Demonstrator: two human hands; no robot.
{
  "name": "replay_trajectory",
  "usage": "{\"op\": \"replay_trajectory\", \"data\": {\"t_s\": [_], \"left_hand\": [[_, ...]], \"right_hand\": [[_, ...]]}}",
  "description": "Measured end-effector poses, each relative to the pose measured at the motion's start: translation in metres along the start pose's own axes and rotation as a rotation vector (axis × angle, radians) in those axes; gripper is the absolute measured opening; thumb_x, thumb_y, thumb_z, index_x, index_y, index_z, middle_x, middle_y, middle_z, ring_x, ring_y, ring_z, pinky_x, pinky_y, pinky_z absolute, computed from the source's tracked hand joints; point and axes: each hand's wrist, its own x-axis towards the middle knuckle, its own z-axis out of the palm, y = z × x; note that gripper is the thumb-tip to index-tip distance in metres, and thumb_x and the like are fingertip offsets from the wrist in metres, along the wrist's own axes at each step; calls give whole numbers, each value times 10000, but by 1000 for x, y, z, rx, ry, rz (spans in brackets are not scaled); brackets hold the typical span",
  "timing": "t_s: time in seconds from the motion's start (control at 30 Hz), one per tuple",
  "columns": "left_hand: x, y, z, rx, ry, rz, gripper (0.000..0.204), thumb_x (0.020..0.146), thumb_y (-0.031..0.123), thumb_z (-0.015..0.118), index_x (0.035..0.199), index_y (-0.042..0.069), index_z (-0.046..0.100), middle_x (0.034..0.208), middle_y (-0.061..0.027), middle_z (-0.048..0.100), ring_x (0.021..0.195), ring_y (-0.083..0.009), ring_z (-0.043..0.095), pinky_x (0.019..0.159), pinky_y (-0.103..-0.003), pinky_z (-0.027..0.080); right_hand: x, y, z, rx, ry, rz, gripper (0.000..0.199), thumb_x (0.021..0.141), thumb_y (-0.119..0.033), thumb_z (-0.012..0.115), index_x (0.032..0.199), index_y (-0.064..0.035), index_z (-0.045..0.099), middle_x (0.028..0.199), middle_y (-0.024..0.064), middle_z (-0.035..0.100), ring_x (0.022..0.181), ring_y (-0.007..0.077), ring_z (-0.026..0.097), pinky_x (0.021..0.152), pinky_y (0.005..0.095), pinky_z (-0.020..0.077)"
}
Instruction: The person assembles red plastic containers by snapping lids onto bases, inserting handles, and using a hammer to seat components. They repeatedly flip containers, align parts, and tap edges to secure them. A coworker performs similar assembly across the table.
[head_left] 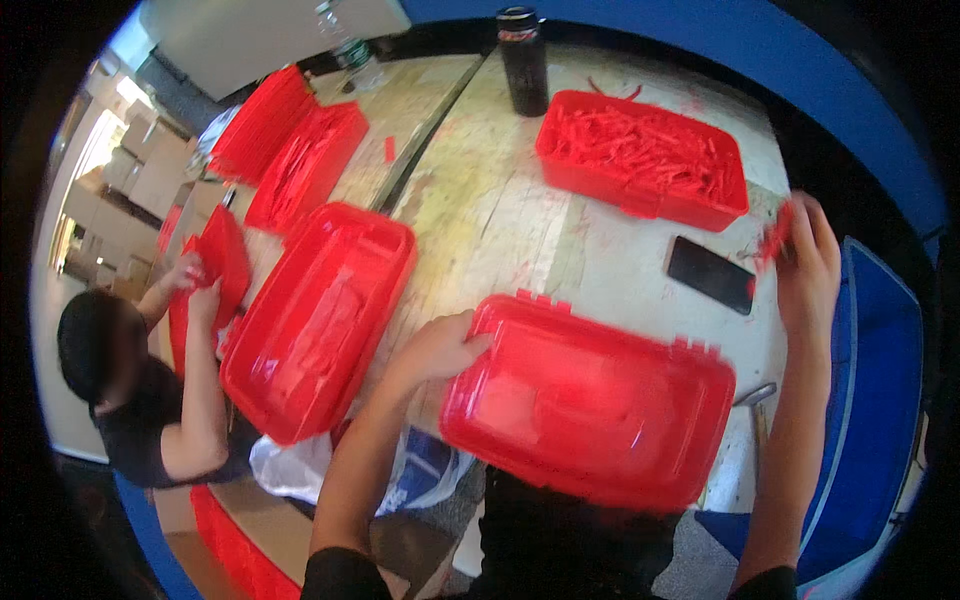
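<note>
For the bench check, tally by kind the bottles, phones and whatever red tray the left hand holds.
Black bottle: 1
Clear bottle: 1
Dark phone: 1
Red tray in the left hand: 1
Total: 4

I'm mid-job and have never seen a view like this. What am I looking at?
There's no machine: these are a person's bare hands. The single picture comes from a wide fisheye camera on their head, looking down, so straight edges bend.

The left hand grips one end of a shallow red tray. The right hand appears to pinch small red pieces; blur hides detail.

On the table lie a red box full of thin red strips, a phone and a dark bottle. At left, a co-worker handles another red part.
</note>
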Motion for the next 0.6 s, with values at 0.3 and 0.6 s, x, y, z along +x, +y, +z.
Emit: {"op": "replay_trajectory", "data": {"t_s": [0.3, 0.6], "left_hand": [[-97, 142, 85, -580, -116, 442, 334, 966, 89, 610, 1290, 30, 551, 894, -61, 691, 733, -113, 671, 616, -257, 533], [-93, 180, 134, -408, -201, 576, 125, 924, 125, 649, 1004, 35, 616, 692, -141, 638, 590, -300, 646, 560, -364, 515]], "right_hand": [[-212, -24, 18, 666, -2, 506, 187, 1021, -207, 556, 1144, -67, 561, 929, 59, 630, 802, 174, 660, 674, 321, 572], [-236, -42, -28, 321, -107, 355, 317, 962, -160, 648, 1237, -24, 568, 1110, 92, 657, 982, 182, 655, 873, 309, 520]]}}
